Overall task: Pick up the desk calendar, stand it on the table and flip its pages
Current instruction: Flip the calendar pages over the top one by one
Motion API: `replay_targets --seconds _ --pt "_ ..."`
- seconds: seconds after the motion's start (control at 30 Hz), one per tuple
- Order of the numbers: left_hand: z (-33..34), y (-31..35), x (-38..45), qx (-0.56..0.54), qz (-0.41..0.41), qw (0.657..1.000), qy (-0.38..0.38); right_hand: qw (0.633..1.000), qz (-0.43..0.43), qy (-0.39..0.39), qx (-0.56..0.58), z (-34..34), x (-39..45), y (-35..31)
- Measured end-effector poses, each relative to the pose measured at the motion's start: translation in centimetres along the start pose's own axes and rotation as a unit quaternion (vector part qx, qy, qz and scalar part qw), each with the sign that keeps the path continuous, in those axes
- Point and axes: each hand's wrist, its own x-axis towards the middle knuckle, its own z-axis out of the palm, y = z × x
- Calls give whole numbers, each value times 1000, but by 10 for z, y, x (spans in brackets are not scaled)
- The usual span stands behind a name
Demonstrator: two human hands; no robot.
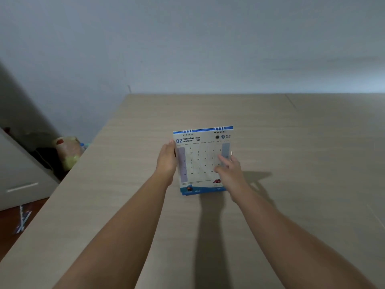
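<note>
While desk calendar (pixel 203 159) stands on table (pixel 291 142) at February, left hand (pixel 166 161) steadies its edge, fingers together; right hand (pixel 229 170) fingers, loosely spread, touch page. Best lift lower corner gently toward spiral.

light wood-grain table (pixel 302 142) fills most of the view, butted against a plain pale grey-blue wall (pixel 187 49), with a faint seam line running diagonally near its far right corner. left of the table edge, down on the floor: a translucent plastic bag (pixel 67 152) with yellowish-green and red contents, a clear bottle (pixel 83 146) with a blue cap just beside it, dark unclear clutter behind them. white cabinet (pixel 23 176) with a pale bar handle sits at far left on reddish-brown floor (pixel 12 230), where a blue-and-white printed item (pixel 23 220) lies, too blurred to identify.
</note>
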Motion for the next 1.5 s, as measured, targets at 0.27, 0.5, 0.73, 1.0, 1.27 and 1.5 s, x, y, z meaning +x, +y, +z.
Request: replay_targets --seconds 0.27,0.5,0.73,1.0,1.27,1.5 --pt "-2 2 2 -25 -40 993 -111 1000 -5 -2 8 -2 -11 -3" --pt "5 -2 2 -48 -26 986 -157 995 -6 81 -51 -28 16 -18" --pt "2 -3 1 -87 -45 977 -190 995 -48 33 -75 -20 1 -3" --pt "-18 -2 11 -146 -87 962 -215 1000 -23 -6 13 -41 -21 -23" --pt "-18 2 3 -18 -62 991 -119 917 -66 -165 358 -71 -13 -127" --pt "-18 1 -5 20 117 992 -39 978 -122 -84 150 -43 27 -145"
